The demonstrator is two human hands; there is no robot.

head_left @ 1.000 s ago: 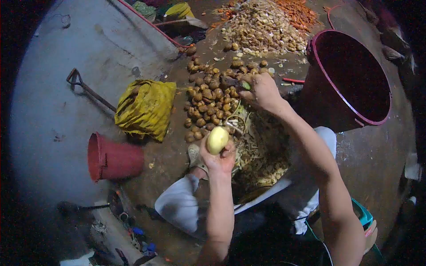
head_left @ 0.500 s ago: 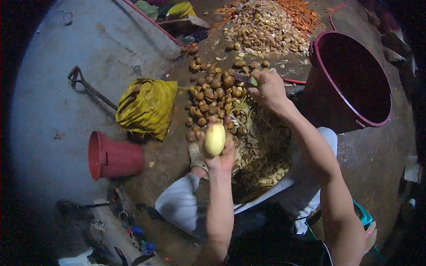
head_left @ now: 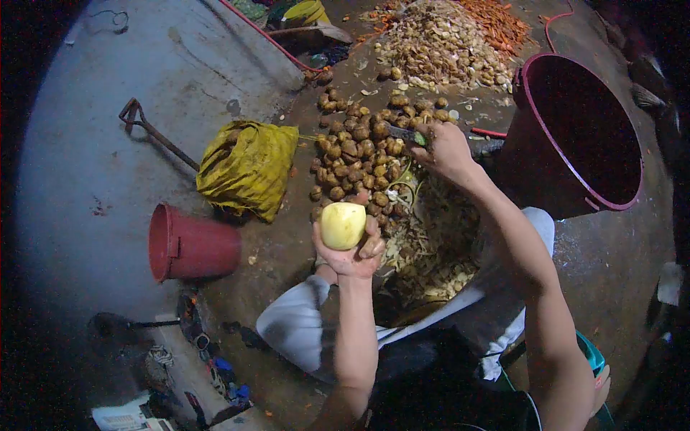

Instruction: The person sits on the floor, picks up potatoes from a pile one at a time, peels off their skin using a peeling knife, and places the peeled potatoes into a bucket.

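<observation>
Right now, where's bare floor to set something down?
Widest: floor on the right, nearer than the maroon tub, beside the right knee. Smaller: between the red bucket and left trouser leg, with a small scrap there. Crowded: ahead, with brown potatoes, peelings and the pale heap.

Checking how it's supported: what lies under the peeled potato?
The left hand, part of its palm showing beside the peeled potato. The potato's underside and the palm directly beneath it are covered.
</observation>
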